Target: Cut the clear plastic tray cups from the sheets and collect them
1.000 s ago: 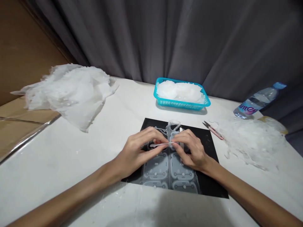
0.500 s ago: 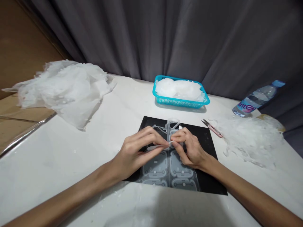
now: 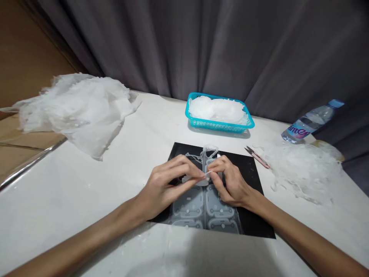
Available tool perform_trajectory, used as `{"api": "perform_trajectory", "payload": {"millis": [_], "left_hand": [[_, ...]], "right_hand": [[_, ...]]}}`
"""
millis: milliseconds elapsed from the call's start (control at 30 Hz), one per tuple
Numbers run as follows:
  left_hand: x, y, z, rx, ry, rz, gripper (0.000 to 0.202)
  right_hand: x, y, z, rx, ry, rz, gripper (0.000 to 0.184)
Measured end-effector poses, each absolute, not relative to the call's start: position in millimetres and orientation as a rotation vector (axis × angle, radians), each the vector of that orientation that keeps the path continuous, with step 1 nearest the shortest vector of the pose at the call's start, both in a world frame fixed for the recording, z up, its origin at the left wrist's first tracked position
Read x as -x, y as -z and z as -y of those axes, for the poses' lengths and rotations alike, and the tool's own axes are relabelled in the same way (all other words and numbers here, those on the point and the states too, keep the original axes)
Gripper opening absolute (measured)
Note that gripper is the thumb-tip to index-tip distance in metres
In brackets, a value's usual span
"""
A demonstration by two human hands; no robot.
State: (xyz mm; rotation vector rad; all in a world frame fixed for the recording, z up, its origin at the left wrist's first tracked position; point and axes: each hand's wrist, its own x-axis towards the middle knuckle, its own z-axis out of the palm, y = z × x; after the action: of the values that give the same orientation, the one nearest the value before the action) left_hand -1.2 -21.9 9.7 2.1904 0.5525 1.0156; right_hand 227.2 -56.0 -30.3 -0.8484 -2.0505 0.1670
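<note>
My left hand (image 3: 170,182) and my right hand (image 3: 229,179) meet above a black mat (image 3: 250,215). Thumb and fingers of both are pinched on one small translucent white piece (image 3: 208,174), its ends gripped from either side. Part of a flat, pale flap (image 3: 203,182) shows below my left fingertips; whether it belongs to that piece I cannot tell. Under the hands a translucent moulded sheet (image 3: 188,202) lies flat on the mat, with rounded panels and small round dots. My hands and forearms cover part of it. A loop of clear trim (image 3: 211,150) sticks up at its far end.
Pink-handled thread snips (image 3: 261,159) lie right of the mat, beside a heap of clear scraps (image 3: 305,173). Behind the scraps stands a water bottle (image 3: 313,123). A blue basket (image 3: 220,127) of white pieces sits at the back; a white translucent pile (image 3: 83,111) is at left.
The pale flap under my left fingers shows more now. Both hands keep their pinch in nearly the same place, and the whole view has shifted slightly.
</note>
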Motion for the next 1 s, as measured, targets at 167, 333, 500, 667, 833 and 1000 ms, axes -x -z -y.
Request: {"api": "perform_trajectory", "payload": {"millis": [167,333,500,667,833,1000], "left_hand": [[-4,0,28,-2.115,-0.779,-0.834,0.033],[-5,14,41,-2.362,-0.43,-0.795,0.068],[-6,19,38,-2.551,-0.321,-0.784,0.072],[-3,16,25,-2.628,-0.305,-0.738,0.08],[0,16,17,-2.673,-0.302,-0.713,0.083],[0,14,16,-2.672,-0.215,-0.705,0.085]], "right_hand": [[-263,-12,55,1.213,-0.232,1.695,0.003],[-368,-53,71,1.61,0.034,1.217,0.023],[-437,-44,97,2.201,0.622,1.239,0.019],[-380,-27,92,1.97,0.866,1.409,0.028],[-271,12,71,1.669,-0.061,1.888,0.024],[-244,3,59,1.81,-0.505,2.028,0.033]]}}
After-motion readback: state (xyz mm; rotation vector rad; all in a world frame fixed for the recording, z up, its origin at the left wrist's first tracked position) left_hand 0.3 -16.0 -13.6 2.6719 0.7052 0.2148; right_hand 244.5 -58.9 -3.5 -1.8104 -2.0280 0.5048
